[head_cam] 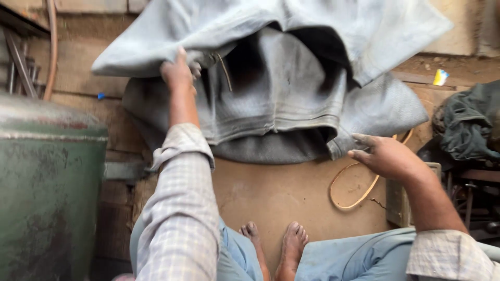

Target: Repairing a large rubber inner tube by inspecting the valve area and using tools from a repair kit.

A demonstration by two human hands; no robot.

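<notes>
Nearest to me, at the bottom of the view, I see two bare feet (284, 247) on the brown floor (276, 198), side by side between knees in light blue trousers (359, 257). Both forearms wear checked sleeves (179, 218), the left one rolled to just below the wrist.

A little farther out on the right, my right hand (383, 156) hovers palm down with the fingers spread wide and holding nothing. Its fingertips lie just beside the lower right edge of the grey garment (281, 99); I cannot tell whether they touch the cloth. Under and behind that hand a loop of tan strap (359, 195) lies on the floor, beside a small wooden block (398, 203).

To the left stands a worn green metal drum (49, 192), close beside my left arm.

Farther on, my left hand (178, 74) is raised with the fingers closed on a fold of the grey garment near its upper left, lifting that part. The garment is thick, dusty grey-blue cloth with seams and a dark inner opening; it hangs spread out before me, its lower hem sagging onto the floor.

Beyond it runs a rough wall (78, 57) with a pipe (50, 49) at upper left. At far right a dark green bundle of cloth (471, 127) rests on a bench, and a small yellow and blue scrap (440, 77) lies on the ledge behind.
</notes>
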